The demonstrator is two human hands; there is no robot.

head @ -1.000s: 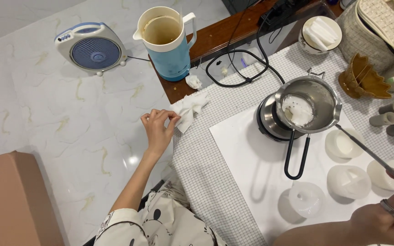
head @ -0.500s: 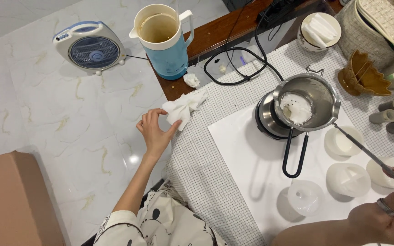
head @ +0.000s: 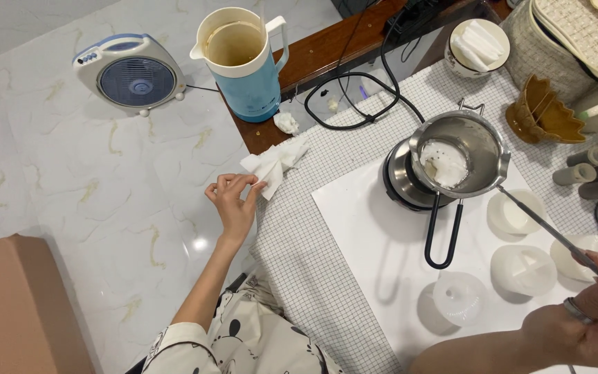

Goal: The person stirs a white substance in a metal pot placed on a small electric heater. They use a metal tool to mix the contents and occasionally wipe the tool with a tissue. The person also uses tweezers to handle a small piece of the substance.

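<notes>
The left hand [head: 232,203] is pinching a corner of the crumpled white tissue [head: 273,164], which is lying at the hand's one o'clock on the edge of the checked tablecloth [head: 313,277]. The right hand [head: 593,315] is gripping a thin metal stirring rod [head: 541,225], which is reaching toward ten o'clock to the steel melting pot [head: 459,156] of white wax.
</notes>
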